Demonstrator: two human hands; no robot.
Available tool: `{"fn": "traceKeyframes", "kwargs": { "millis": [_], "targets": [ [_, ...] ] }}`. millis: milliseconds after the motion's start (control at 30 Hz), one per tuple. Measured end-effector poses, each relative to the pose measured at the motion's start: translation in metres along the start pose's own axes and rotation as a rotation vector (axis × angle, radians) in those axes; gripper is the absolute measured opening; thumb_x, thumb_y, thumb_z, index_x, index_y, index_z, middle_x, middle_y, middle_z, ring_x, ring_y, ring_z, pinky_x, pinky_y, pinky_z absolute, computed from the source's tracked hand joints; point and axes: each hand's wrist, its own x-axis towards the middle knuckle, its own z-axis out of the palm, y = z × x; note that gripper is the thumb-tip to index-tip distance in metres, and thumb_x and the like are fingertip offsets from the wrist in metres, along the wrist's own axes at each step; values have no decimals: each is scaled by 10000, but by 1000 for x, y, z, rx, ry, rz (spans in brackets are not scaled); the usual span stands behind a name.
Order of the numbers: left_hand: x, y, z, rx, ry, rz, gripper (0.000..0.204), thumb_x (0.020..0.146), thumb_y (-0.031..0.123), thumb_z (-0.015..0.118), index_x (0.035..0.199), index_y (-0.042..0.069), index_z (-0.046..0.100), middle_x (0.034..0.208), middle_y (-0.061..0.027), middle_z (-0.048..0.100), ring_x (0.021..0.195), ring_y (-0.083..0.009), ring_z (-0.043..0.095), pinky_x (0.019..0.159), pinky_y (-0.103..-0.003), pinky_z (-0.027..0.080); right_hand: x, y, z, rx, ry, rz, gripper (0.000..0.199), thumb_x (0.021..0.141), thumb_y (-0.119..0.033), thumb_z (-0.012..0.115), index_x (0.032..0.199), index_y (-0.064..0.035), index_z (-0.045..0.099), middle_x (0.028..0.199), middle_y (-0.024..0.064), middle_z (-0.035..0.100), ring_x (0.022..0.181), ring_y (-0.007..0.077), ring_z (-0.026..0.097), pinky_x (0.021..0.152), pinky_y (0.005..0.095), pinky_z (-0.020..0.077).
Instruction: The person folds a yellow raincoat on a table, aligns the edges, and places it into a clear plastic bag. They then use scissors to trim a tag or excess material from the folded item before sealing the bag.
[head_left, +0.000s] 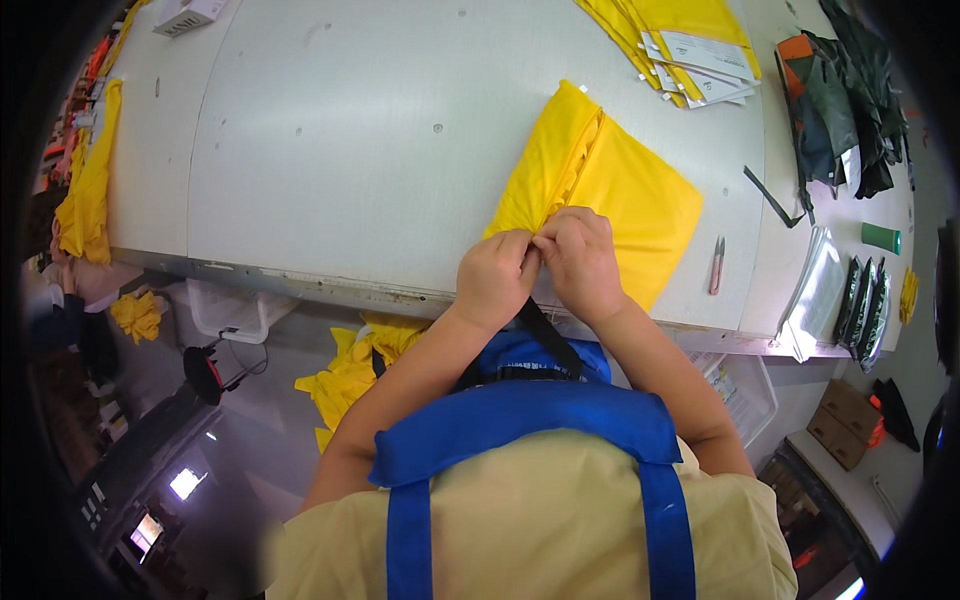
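At the table's (330,150) near edge, your left hand (493,277) and right hand (582,262) both pinch the yellow cloth (610,190) at its near corner (fingers clenched, knuckles touching). Uneven pulling could skew its fold, or drag it off the edge.

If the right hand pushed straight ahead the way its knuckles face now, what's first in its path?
Likely the folded yellow fabric that the right hand already pinches at its near edge; beyond it lies bare table.

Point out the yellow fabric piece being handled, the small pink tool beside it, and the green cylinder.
yellow fabric piece (640,195), head view, on its flat right half.
pink tool (717,266), head view, mid-length.
green cylinder (881,238), head view, on its side.
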Motion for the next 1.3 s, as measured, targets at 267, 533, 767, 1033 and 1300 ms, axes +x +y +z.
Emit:
{"fn": "traceKeyframes", "kwargs": {
  "millis": [267,533,767,1033,1300],
  "targets": [
    [-18,0,-4,126,-404,-195,99,770,124,602,745,37,561,721,-170,610,684,-368,608,595,-450,484,36,57,9,-267,31,229,88,851,-138,589,891,-83,533,959,73,599,1019,276,532,864,426,350],
    [-8,3,-19,172,-612,-208,147,804,164,600,797,22,566,771,-170,631,708,-369,617,626,-462,498,82,97,2,-202,-218,533,201,880,-193,591,1035,-76,538,1068,96,592,1106,285,504,926,428,358],
    [53,9,11,276,-185,267,616,850,343,603,1343,23,418,1408,-188,395,1313,-353,364,1056,-462,324,-1,82,-43,-615,-76,489,528,855,-332,620,1316,-125,468,1401,135,404,1314,379,328,1037,511,288],
    [48,-13,56,457,-477,141,858,838,495,578,1458,16,227,1532,-191,167,1431,-320,130,1151,-486,70,-56,95,-35,-561,-44,685,619,867,-384,587,1410,-165,386,1484,178,280,1354,446,225,1068,531,252],
    [53,-57,46,-562,-277,-710,683,848,149,644,1410,-14,291,1361,-212,433,1223,-303,467,1021,-397,380,-53,89,-39,-619,-15,740,699,842,-483,588,1418,-155,366,1473,177,297,1367,415,224,1059,582,222]
  ]
}}
